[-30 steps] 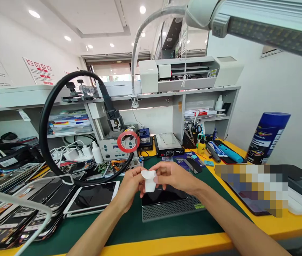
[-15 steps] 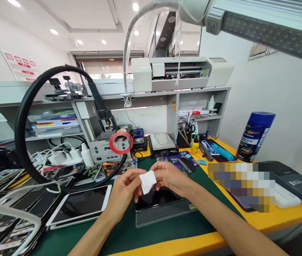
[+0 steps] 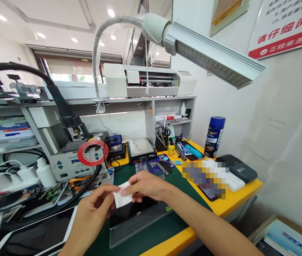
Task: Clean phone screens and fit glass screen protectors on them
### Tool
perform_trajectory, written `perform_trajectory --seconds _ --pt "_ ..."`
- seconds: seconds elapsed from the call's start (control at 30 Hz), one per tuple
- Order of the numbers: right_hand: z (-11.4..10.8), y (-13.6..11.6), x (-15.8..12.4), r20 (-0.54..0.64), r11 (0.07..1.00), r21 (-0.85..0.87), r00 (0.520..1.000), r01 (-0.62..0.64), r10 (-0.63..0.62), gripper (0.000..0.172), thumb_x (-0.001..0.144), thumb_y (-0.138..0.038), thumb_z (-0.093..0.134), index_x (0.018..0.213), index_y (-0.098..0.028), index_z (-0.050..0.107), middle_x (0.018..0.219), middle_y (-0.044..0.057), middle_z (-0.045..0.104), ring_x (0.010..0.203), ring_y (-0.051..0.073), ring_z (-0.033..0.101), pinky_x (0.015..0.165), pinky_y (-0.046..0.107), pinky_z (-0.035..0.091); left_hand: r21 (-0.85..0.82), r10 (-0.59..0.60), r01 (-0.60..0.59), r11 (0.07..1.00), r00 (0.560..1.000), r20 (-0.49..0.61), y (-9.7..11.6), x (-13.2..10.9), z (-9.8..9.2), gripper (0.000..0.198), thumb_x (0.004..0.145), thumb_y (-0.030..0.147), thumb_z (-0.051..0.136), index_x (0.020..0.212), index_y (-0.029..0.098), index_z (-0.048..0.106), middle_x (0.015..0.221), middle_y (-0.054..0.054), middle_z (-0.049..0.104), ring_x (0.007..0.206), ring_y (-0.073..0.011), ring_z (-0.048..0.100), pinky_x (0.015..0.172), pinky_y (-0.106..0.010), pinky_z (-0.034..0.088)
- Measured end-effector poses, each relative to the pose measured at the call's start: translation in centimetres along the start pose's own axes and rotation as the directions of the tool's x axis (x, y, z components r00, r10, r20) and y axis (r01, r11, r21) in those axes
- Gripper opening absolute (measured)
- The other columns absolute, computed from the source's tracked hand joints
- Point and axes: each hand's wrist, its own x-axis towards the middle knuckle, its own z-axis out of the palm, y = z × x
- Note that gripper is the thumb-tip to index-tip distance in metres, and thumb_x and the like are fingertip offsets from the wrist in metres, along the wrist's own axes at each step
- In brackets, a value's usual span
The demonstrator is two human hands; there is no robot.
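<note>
Between both hands is a small white wipe (image 3: 123,198), creased and partly folded. My left hand (image 3: 97,206) pinches its left edge between thumb and forefinger. My right hand (image 3: 145,186) grips its upper right side, thumb lying on top. Directly below lies a dark-screened phone or tablet (image 3: 132,211), its upper part hidden behind the hands and wipe. It rests on a grey perforated pad (image 3: 140,227) on the green mat (image 3: 176,213).
To the left lie a white tablet (image 3: 37,231) and several opened devices. A red tape roll (image 3: 93,153) hangs by the hot-air station (image 3: 68,165). Behind the mat stand a hot plate (image 3: 141,149) and yellow bottle (image 3: 171,147); at right, a blue spray can (image 3: 215,137).
The camera view has swung to the right, so the bench things appear further left. Both hands still hold the wipe, which now lies flatter and more tilted.
</note>
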Motion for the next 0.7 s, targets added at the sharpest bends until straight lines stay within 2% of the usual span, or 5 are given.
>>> perform_trajectory --seconds 0.13,0.23,0.4,0.5,0.7 --pt "-0.5 0.0 -0.9 -0.035 1.0 -0.026 0.999 -0.008 0.007 0.033 0.063 -0.037 0.088 0.077 -0.014 0.069 0.064 0.0 0.065 0.059 0.012 0.062 0.045 0.019 0.045 0.046 0.077 -0.077 0.996 0.997 -0.002 -0.1 -0.1 -0.1 0.028 0.082 0.047 0.063 0.09 0.022 0.073 0.077 -0.002 0.067 0.055 -0.0151 0.053 0.049 -0.025 0.042" --pt "-3.0 -0.4 -2.4 -0.241 0.954 -0.292 0.971 -0.062 -0.011 0.017 0.081 -0.031 0.074 0.081 -0.014 0.071 0.068 0.002 0.068 0.061 0.014 0.066 0.046 0.021 0.048 0.056 0.099 -0.101 0.993 0.994 0.034 -0.2 -0.2 -0.1 0.024 0.084 0.045 0.063 0.089 0.023 0.073 0.09 -0.004 0.068 0.06 -0.0159 0.057 0.052 -0.025 0.045" --pt "-12.4 -3.3 -5.7 -0.607 0.843 -0.451 0.793 -0.292 -0.049 0.014 0.09 -0.025 0.069 0.085 -0.012 0.067 0.073 0.005 0.068 0.06 0.012 0.062 0.048 0.02 0.046 0.057 0.116 -0.12 0.991 0.991 0.061 -0.2 -0.4 0.2 0.024 0.089 0.044 0.058 0.091 0.024 0.071 0.099 -0.006 0.067 0.062 -0.016 0.057 0.052 -0.025 0.044" --pt "-17.4 -5.0 -7.0 -0.746 0.776 -0.421 0.666 -0.47 -0.001 0.026 0.097 -0.035 0.063 0.11 -0.012 0.064 0.103 0.007 0.067 0.082 0.017 0.066 0.071 0.032 0.058 0.064 0.152 -0.158 0.985 0.985 0.086 -0.1 -0.5 0.4 0.024 0.092 0.043 0.055 0.091 0.025 0.07 0.098 -0.006 0.067 0.064 -0.0162 0.055 0.056 -0.026 0.045" --pt "-20.4 -5.2 -7.3 -0.856 0.675 -0.355 0.515 -0.647 0.043 0.035 0.096 -0.035 0.063 0.125 -0.015 0.06 0.124 0.011 0.062 0.104 0.023 0.065 0.087 0.043 0.056 0.108 0.169 -0.184 0.977 0.976 0.135 -0.3 -0.5 0.3 0.026 0.094 0.044 0.051 0.093 0.025 0.068 0.101 -0.006 0.067 0.067 -0.0174 0.056 0.062 -0.028 0.046"
